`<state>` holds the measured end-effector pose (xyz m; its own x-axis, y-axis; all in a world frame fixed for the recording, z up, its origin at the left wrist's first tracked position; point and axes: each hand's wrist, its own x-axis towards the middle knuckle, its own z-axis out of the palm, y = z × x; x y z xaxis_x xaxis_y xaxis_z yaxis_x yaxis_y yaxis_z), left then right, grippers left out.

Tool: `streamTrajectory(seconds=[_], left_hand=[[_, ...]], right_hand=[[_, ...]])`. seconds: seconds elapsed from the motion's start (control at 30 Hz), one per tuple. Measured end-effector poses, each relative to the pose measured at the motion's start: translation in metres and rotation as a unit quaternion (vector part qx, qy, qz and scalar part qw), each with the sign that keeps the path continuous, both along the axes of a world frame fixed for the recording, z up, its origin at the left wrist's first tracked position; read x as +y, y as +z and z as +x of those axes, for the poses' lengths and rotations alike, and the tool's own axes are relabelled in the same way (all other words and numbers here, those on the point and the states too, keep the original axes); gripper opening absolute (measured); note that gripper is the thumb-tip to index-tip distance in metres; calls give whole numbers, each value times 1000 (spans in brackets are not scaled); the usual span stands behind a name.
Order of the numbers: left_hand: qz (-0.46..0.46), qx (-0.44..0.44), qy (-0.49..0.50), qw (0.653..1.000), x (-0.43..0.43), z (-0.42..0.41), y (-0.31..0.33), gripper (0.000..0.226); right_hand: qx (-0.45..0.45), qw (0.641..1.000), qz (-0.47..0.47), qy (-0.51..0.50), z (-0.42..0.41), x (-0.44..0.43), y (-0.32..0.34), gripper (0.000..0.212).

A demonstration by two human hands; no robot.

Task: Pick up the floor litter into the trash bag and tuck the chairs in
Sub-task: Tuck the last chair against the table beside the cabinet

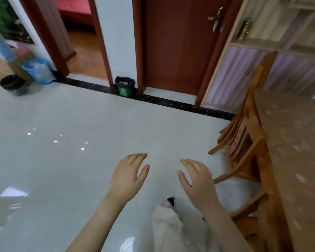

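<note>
My left hand and my right hand hover side by side over the pale tiled floor, palms down, fingers apart, holding nothing. Wooden chairs stand pushed against the long wooden table on the right, their backs toward the open floor. I see no litter on the floor between my hands and the far wall. A small green bin lined with a black bag stands against the wall between two doorways. A round black bin with a dark liner sits at the far left.
A blue bin stands beside the left doorway, which is open. The brown door ahead is closed. A pale cabinet fills the right corner. My leg in light trousers and a shoe tip show below my hands.
</note>
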<state>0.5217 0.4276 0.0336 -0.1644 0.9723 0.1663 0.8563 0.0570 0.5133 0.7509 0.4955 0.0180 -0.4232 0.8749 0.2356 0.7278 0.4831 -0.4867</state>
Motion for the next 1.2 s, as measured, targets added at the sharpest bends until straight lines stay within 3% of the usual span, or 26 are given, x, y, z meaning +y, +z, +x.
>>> streamTrajectory(seconds=[0.2, 0.43, 0.57, 0.83, 1.2], left_hand=[[-32, 8, -39, 999, 135, -3, -17, 55], [25, 25, -23, 999, 313, -47, 27, 50], [24, 14, -27, 999, 395, -63, 21, 50], [-29, 50, -144, 988, 578, -98, -32, 54], [21, 33, -305, 952, 882, -123, 12, 51]], right_hand=[[-15, 999, -32, -15, -13, 137, -9, 50], [-8, 1000, -11, -25, -34, 308, 20, 51], [-10, 999, -17, -49, -45, 384, 14, 52], [-24, 992, -20, -123, -88, 539, -26, 51], [-12, 950, 7, -312, -106, 719, 16, 46]])
